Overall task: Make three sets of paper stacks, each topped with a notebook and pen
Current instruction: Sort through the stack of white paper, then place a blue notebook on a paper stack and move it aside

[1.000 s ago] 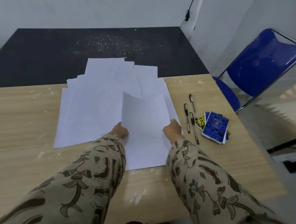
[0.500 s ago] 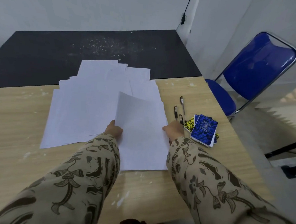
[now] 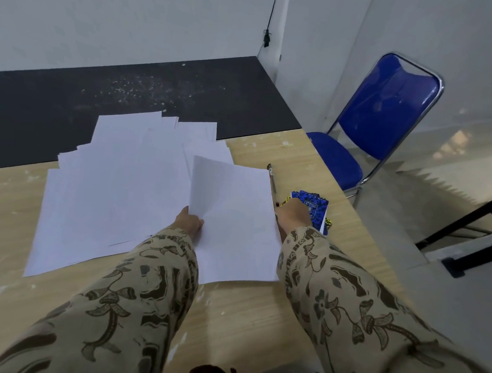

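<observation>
Left grip pinches the left edge of a single white paper sheet, which is lifted over the right side of the loose spread of white paper sheets on the light wooden desk. Right grip is at the sheet's right edge with its fingers hidden, so I can't tell its closure. Blue patterned notebooks and a black pen lie just right of the spread.

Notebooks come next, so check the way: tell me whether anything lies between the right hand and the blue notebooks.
Nothing visible does. The right hand overlaps the near left corner of the blue notebooks. One pen lies just beyond it, along the edge of the paper sheet that the left hand holds.
</observation>
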